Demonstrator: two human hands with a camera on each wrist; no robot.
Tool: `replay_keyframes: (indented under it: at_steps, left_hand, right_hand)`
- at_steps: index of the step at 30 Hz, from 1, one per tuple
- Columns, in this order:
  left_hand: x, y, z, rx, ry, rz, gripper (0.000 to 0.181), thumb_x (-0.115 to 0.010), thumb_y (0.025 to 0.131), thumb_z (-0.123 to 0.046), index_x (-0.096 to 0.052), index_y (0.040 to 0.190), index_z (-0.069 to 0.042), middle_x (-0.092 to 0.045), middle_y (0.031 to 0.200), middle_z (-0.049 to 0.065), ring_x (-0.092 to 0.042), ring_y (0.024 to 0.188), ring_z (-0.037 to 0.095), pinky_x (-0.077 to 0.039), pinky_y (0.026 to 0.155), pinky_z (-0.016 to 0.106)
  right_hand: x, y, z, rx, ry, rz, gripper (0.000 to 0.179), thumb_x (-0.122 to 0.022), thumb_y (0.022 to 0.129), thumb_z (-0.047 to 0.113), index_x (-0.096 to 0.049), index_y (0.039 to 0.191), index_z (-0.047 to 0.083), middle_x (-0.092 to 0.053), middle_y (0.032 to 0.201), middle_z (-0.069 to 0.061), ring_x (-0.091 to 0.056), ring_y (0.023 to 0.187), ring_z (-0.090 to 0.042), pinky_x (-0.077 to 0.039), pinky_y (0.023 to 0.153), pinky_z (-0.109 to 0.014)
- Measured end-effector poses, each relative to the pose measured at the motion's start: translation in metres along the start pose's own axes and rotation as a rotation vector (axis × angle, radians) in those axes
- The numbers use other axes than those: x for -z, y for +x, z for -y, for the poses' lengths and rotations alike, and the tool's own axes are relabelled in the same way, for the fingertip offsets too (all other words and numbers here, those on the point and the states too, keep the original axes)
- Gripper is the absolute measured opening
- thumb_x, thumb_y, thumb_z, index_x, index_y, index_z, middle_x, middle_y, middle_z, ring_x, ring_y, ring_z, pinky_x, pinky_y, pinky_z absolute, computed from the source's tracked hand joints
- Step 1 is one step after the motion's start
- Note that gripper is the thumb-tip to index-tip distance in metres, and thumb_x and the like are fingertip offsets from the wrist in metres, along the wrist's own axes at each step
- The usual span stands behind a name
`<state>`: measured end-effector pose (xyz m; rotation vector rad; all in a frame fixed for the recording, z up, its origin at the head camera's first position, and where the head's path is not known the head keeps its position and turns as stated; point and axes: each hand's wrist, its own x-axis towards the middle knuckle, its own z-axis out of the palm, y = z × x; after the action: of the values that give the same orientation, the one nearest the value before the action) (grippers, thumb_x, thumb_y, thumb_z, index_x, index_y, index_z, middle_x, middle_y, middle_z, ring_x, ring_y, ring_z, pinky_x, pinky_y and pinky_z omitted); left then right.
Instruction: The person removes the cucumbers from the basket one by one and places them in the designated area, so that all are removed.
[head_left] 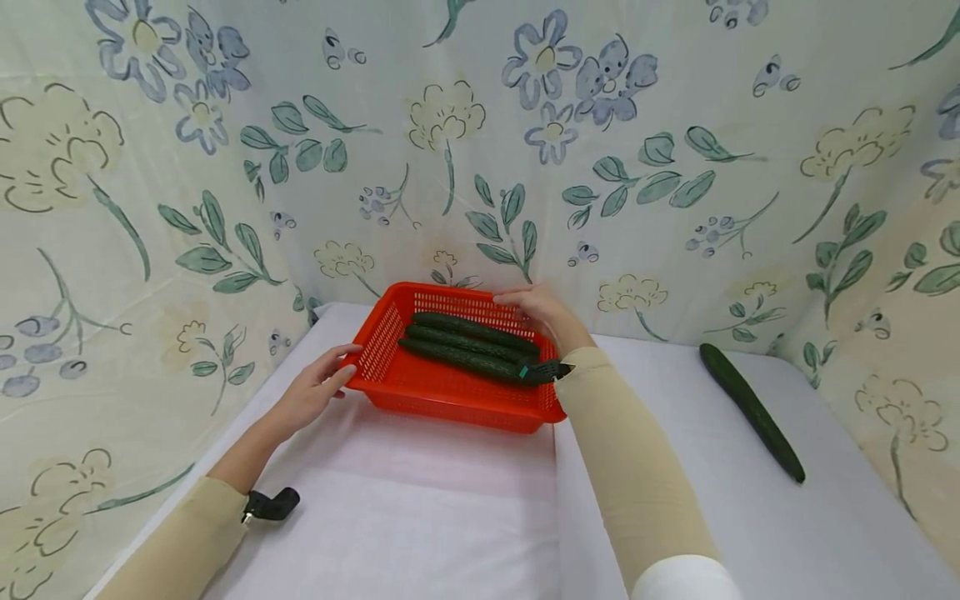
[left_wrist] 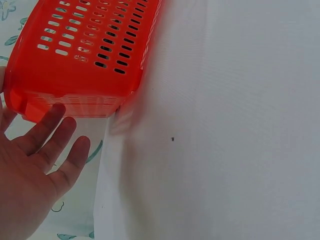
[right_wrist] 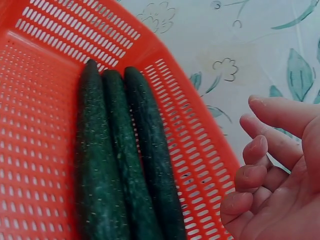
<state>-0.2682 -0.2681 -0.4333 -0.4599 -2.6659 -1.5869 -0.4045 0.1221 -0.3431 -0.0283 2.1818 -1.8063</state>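
Note:
A red plastic basket with slotted walls stands on the white-covered table. Three dark green cucumbers lie side by side in it, along the far wall. At the basket's left rim is my left hand, its thumb and forefinger against the edge; in the left wrist view its other fingers spread out beside the basket wall. My right hand is at the far right rim. Its fingers are loosely bent in the right wrist view, beside the basket's outer wall, with nothing between them; contact with the rim is unclear.
Another cucumber lies apart on the right part of the white table cover. Flower-patterned cloth hangs close behind the basket and along both sides. A fold or seam in the cover runs forward from the basket's right end.

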Motion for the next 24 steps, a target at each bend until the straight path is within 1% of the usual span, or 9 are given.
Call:
replay_keyframes:
  at_steps: [1, 3, 7, 9, 12, 15, 18, 22, 24]
  left_hand:
    - [0.000, 0.000, -0.001, -0.001, 0.002, 0.001, 0.050, -0.051, 0.106, -0.031, -0.039, 0.153, -0.020, -0.055, 0.142, 0.019, -0.058, 0.114, 0.034, -0.057, 0.090, 0.042]
    - [0.001, 0.000, -0.001, -0.004, 0.004, 0.001, 0.050, -0.051, 0.106, -0.031, -0.039, 0.153, -0.020, -0.055, 0.141, 0.019, -0.058, 0.114, 0.034, -0.057, 0.090, 0.043]
    - [0.001, 0.000, -0.002, -0.006, 0.002, 0.003, 0.050, -0.051, 0.106, -0.031, -0.039, 0.153, -0.020, -0.055, 0.142, 0.018, -0.058, 0.114, 0.034, -0.057, 0.091, 0.045]
    - [0.000, 0.000, -0.002, -0.001, 0.002, 0.002, 0.049, -0.051, 0.106, -0.030, -0.039, 0.153, -0.019, -0.055, 0.141, 0.019, -0.058, 0.114, 0.034, -0.057, 0.091, 0.046]
    - [0.000, -0.002, -0.001, 0.002, 0.005, 0.007, 0.050, -0.050, 0.106, -0.029, -0.039, 0.153, -0.019, -0.055, 0.141, 0.020, -0.059, 0.113, 0.034, -0.057, 0.090, 0.043]
    - [0.000, 0.000, 0.000, -0.002, 0.009, 0.006, 0.049, -0.050, 0.106, -0.031, -0.039, 0.153, -0.019, -0.056, 0.140, 0.019, -0.059, 0.113, 0.033, -0.057, 0.089, 0.039]
    - [0.001, 0.001, -0.002, -0.002, 0.013, -0.001, 0.049, -0.049, 0.107, -0.033, -0.040, 0.153, -0.019, -0.057, 0.139, 0.019, -0.060, 0.111, 0.031, -0.057, 0.087, 0.035]
    - [0.002, 0.001, -0.003, 0.011, 0.017, -0.004, 0.048, -0.049, 0.107, -0.032, -0.040, 0.152, -0.018, -0.058, 0.138, 0.020, -0.061, 0.110, 0.029, -0.057, 0.087, 0.038]
    - [0.002, 0.001, -0.002, 0.018, 0.016, 0.001, 0.048, -0.049, 0.107, -0.034, -0.040, 0.152, -0.019, -0.058, 0.138, 0.021, -0.061, 0.110, 0.030, -0.057, 0.088, 0.040]
  right_hand:
    - [-0.002, 0.000, -0.002, -0.002, -0.005, 0.005, 0.037, -0.074, 0.092, 0.023, -0.071, 0.126, 0.009, -0.062, 0.127, -0.008, -0.046, 0.075, -0.020, -0.043, 0.070, -0.030]
    - [-0.007, 0.000, -0.006, -0.015, -0.035, 0.006, 0.038, -0.074, 0.091, 0.026, -0.071, 0.127, 0.012, -0.063, 0.128, -0.006, -0.049, 0.080, -0.022, -0.045, 0.073, -0.030]
    - [-0.016, 0.000, -0.017, -0.046, -0.103, 0.002, 0.039, -0.073, 0.092, 0.029, -0.071, 0.128, 0.015, -0.063, 0.126, -0.008, -0.049, 0.085, -0.025, -0.045, 0.075, -0.030]
    - [-0.019, -0.001, -0.022, -0.059, -0.133, 0.009, 0.037, -0.072, 0.092, 0.030, -0.072, 0.127, 0.017, -0.063, 0.122, -0.012, -0.049, 0.086, -0.027, -0.043, 0.075, -0.031]
    - [-0.023, -0.003, -0.028, -0.075, -0.175, 0.026, 0.034, -0.073, 0.092, 0.031, -0.074, 0.124, 0.019, -0.060, 0.114, -0.016, -0.050, 0.089, -0.028, -0.043, 0.076, -0.032]
    - [-0.025, -0.006, -0.031, -0.066, -0.217, 0.025, 0.033, -0.074, 0.091, 0.032, -0.076, 0.120, 0.018, -0.061, 0.108, -0.015, -0.052, 0.092, -0.028, -0.044, 0.078, -0.034]
    - [-0.025, -0.006, -0.033, -0.044, -0.263, 0.030, 0.033, -0.074, 0.090, 0.033, -0.076, 0.119, 0.018, -0.062, 0.101, -0.008, -0.053, 0.089, -0.026, -0.044, 0.075, -0.032]
    - [-0.026, -0.005, -0.038, -0.041, -0.323, 0.072, 0.033, -0.073, 0.091, 0.033, -0.076, 0.120, 0.018, -0.059, 0.088, -0.002, -0.050, 0.075, -0.022, -0.039, 0.063, -0.028]
    - [-0.028, -0.006, -0.041, -0.042, -0.351, 0.092, 0.033, -0.073, 0.091, 0.034, -0.076, 0.120, 0.018, -0.059, 0.085, -0.002, -0.049, 0.073, -0.021, -0.037, 0.062, -0.028]
